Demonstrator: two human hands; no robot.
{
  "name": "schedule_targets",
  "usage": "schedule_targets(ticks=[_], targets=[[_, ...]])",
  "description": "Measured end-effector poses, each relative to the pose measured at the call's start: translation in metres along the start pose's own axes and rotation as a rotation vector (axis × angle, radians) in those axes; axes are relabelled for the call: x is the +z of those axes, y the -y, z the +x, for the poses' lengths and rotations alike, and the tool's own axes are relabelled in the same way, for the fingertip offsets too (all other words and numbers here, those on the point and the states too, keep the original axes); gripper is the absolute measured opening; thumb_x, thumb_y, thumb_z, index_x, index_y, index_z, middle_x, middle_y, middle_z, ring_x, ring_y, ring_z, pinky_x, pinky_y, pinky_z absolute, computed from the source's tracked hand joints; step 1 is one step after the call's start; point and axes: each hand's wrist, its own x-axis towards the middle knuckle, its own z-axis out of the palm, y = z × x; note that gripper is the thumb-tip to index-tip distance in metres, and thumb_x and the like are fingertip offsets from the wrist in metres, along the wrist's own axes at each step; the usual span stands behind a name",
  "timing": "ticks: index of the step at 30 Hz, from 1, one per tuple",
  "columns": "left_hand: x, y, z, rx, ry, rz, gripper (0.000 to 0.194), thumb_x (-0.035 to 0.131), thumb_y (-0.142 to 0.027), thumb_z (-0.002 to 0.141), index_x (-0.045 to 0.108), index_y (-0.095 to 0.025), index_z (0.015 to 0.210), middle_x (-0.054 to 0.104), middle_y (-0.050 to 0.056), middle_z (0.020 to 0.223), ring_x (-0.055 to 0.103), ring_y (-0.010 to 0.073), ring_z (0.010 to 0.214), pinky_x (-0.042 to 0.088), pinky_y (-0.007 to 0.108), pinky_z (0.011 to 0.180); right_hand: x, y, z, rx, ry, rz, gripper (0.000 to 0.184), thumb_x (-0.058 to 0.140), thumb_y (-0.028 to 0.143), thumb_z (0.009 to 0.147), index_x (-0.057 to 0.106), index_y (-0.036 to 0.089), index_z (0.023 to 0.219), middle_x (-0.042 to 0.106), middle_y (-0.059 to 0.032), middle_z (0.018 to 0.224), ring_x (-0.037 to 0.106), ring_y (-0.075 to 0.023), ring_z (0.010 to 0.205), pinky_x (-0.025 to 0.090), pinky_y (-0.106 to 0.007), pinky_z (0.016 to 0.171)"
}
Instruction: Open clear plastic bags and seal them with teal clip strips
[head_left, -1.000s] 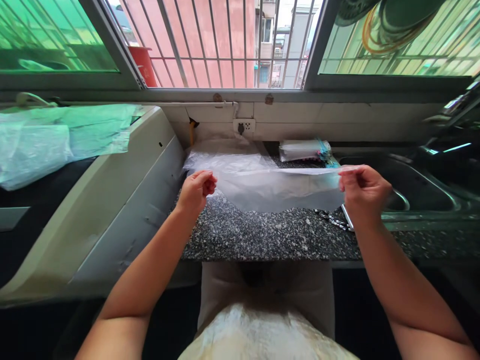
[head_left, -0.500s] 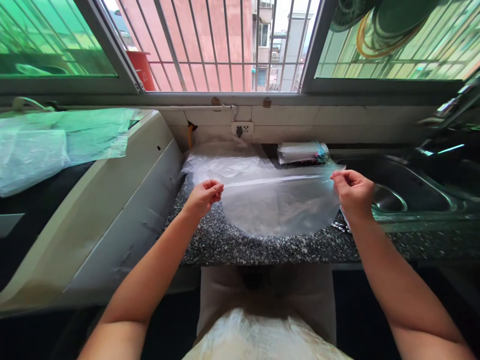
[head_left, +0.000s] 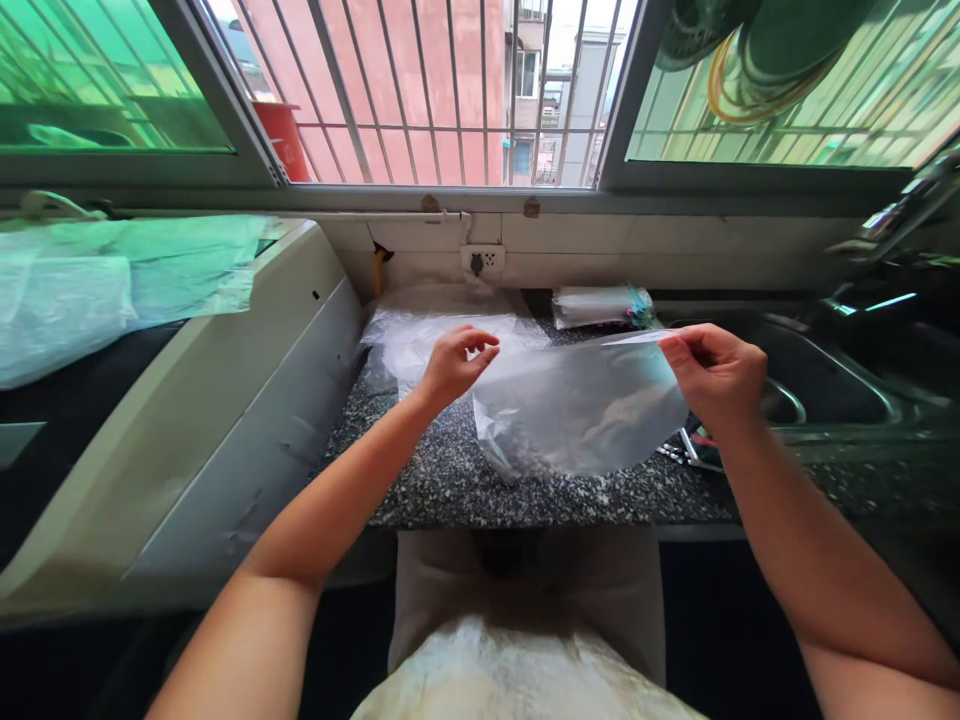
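Observation:
A clear plastic bag (head_left: 577, 410) hangs above the speckled granite counter (head_left: 450, 480). My right hand (head_left: 716, 375) pinches the bag's top right corner. Near the bag's left top edge is my left hand (head_left: 454, 362), with thumb and fingers curled towards each other; whether it still touches the plastic is unclear. More clear plastic (head_left: 420, 335) lies on the counter behind my left hand.
A white appliance (head_left: 225, 400) with plastic sheeting (head_left: 112, 280) on top stands to the left. A steel sink (head_left: 817, 385) is on the right, metal utensils (head_left: 686, 455) by its edge. A packet (head_left: 600, 305) lies at the back wall under a socket (head_left: 481, 260) and barred window.
My left hand has moved right, toward my right hand, so the bag that was stretched wide between them now hangs narrower and bunched.

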Motion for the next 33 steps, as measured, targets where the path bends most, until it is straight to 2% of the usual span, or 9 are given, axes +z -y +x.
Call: schedule_targets(ticks=[3,8,12,14,18,24,29,33], targets=[[0.015,-0.007,0.012,0.051,0.140,0.061,0.011,0.070,-0.021,0.069,0.071,-0.020,0.080,0.055,0.001,0.068,0.048,0.0127,0.063,0.042,0.028,0.066,-0.004,0.007,-0.001,0.007,0.015,-0.014,0.020,0.063,0.037,0.078,0.062,0.022,0.065,0.051,0.0041,0.050,0.042,-0.0094,0.044,0.034,-0.026,0.043],[0.042,-0.010,0.024,0.089,0.285,0.102,0.023,0.073,-0.024,0.067,0.072,-0.020,0.090,0.053,0.001,0.072,0.050,0.0140,0.070,0.043,0.029,0.070,-0.010,0.014,0.000,0.007,0.031,-0.065,0.019,0.062,0.035,0.078,0.062,0.023,0.064,0.050,0.0048,0.049,0.042,-0.0088,0.045,0.034,-0.026,0.043],[0.060,-0.017,0.030,0.126,0.338,0.102,0.004,0.068,-0.021,0.071,0.072,-0.020,0.073,0.054,0.001,0.070,0.050,0.0138,0.069,0.043,0.029,0.069,-0.015,0.015,0.004,-0.036,0.024,-0.086,0.020,0.062,0.038,0.078,0.062,0.024,0.064,0.049,0.0045,0.047,0.041,-0.0091,0.043,0.033,-0.026,0.042],[0.065,-0.020,0.033,0.132,0.324,0.123,0.008,0.065,-0.017,0.072,0.070,-0.018,0.066,0.054,0.001,0.067,0.050,0.0138,0.068,0.043,0.029,0.070,-0.016,0.016,0.005,-0.050,0.031,-0.096,0.020,0.062,0.040,0.078,0.062,0.025,0.065,0.050,0.0038,0.048,0.041,-0.0096,0.043,0.033,-0.027,0.041],[0.065,-0.020,0.036,0.118,0.288,0.157,0.010,0.062,-0.014,0.072,0.066,-0.015,0.063,0.054,0.001,0.066,0.050,0.0137,0.067,0.043,0.029,0.070,-0.017,0.020,0.003,-0.076,0.051,-0.152,0.017,0.062,0.038,0.078,0.063,0.025,0.067,0.051,0.0035,0.048,0.042,-0.0098,0.043,0.034,-0.027,0.042],[0.054,-0.012,0.040,0.094,0.197,0.138,0.007,0.060,-0.016,0.072,0.061,-0.016,0.064,0.060,0.004,0.078,0.053,0.0167,0.079,0.045,0.030,0.073,-0.014,0.031,0.003,-0.158,0.044,-0.268,0.016,0.059,0.035,0.082,0.066,0.023,0.072,0.056,0.0034,0.053,0.047,-0.0089,0.045,0.038,-0.026,0.047],[0.047,0.000,0.035,0.028,0.218,0.080,0.006,0.061,-0.021,0.074,0.062,-0.016,0.072,0.062,0.002,0.073,0.054,0.0141,0.071,0.045,0.029,0.071,-0.012,0.036,0.015,-0.230,0.004,-0.295,0.017,0.059,0.036,0.082,0.065,0.024,0.071,0.057,0.0037,0.052,0.047,-0.0088,0.044,0.038,-0.026,0.046],[0.045,0.016,0.025,-0.028,0.244,0.073,0.012,0.067,-0.025,0.068,0.064,-0.016,0.077,0.065,0.003,0.076,0.054,0.0140,0.069,0.045,0.028,0.070,-0.013,0.035,0.018,-0.242,0.011,-0.290,0.016,0.060,0.036,0.081,0.065,0.025,0.071,0.056,0.0036,0.052,0.046,-0.0089,0.044,0.037,-0.027,0.046]])
